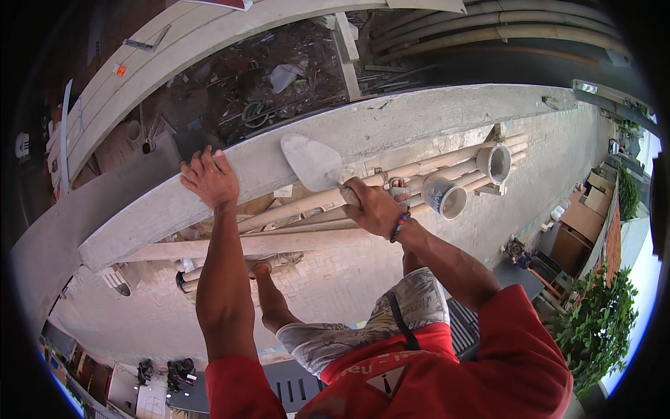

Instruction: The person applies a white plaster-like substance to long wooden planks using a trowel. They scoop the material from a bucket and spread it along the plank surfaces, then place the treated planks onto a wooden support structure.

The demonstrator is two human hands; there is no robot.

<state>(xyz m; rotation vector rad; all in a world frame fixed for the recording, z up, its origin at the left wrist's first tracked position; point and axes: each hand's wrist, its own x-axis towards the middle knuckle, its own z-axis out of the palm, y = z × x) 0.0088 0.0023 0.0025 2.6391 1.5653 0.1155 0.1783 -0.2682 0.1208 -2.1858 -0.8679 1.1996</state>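
My right hand (375, 207) is wrapped round the handle of a trowel (312, 162). The trowel's broad, grey-coated blade lies over the top of a grey concrete ledge (419, 115), pointing away to the left; whether it touches the surface I cannot tell. Further left, my left hand (210, 179) rests on the same ledge with its fingers spread and nothing in them. To the right of my right hand, two buckets (455, 202) smeared with grey stand on the bamboo poles below the ledge.
My bare feet stand on bamboo poles (307, 206) and a plank (279, 241), high above a paved ground (279, 307). Beyond the ledge, a lower area holds debris (258, 91) and a white bag (285, 77). More bamboo poles (516, 17) lie at the far right.
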